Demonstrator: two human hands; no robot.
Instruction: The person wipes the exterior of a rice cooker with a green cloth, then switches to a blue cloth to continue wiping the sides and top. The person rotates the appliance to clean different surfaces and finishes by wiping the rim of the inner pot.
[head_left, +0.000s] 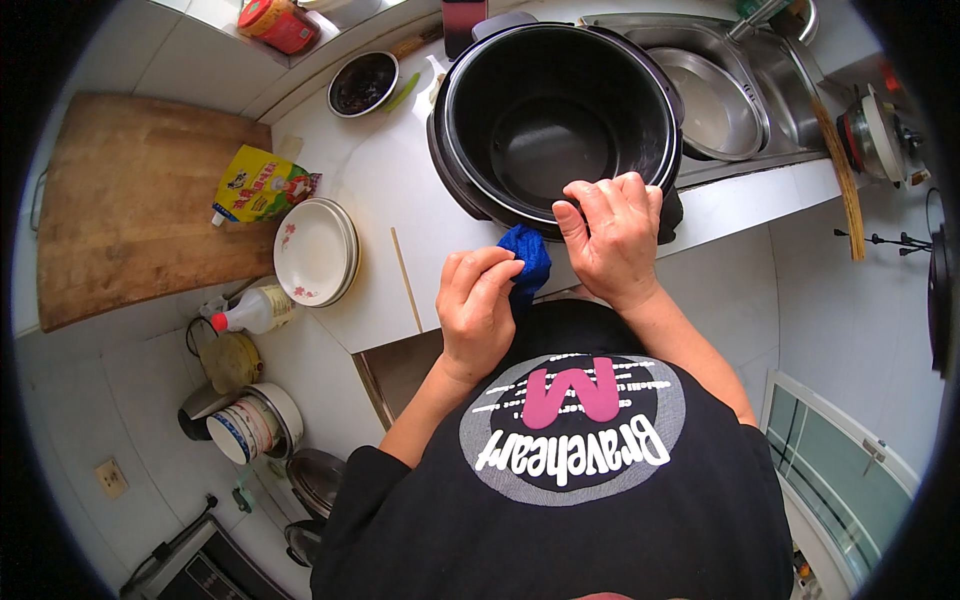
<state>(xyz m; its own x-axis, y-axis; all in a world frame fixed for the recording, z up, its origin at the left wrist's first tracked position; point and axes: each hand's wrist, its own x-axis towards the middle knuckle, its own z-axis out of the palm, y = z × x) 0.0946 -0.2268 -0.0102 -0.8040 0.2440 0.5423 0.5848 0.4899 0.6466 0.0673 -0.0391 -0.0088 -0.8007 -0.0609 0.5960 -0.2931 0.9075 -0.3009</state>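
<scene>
A large black inner pot (555, 139) with a pale rim sits in a dark appliance body on the white counter. My left hand (476, 304) is at the counter's front edge, its thumb and fingertips pinched at a crumpled blue cloth (528, 259). That cloth bunches up just below the pot and hangs towards my black shirt. Over the pot's near right rim, my right hand (611, 232) has loosely curled fingers, with a gap between thumb and forefinger and nothing visible in it. Whether its fingertips touch the rim cannot be told.
Stacked plates (311, 251), a yellow pouch (262, 184) and a wooden board (150, 210) are on the left. One chopstick (406, 279) lies near the counter edge. A small bowl (364, 84) stands behind; a metal basin (705, 105) sits in the sink (787, 97) at right.
</scene>
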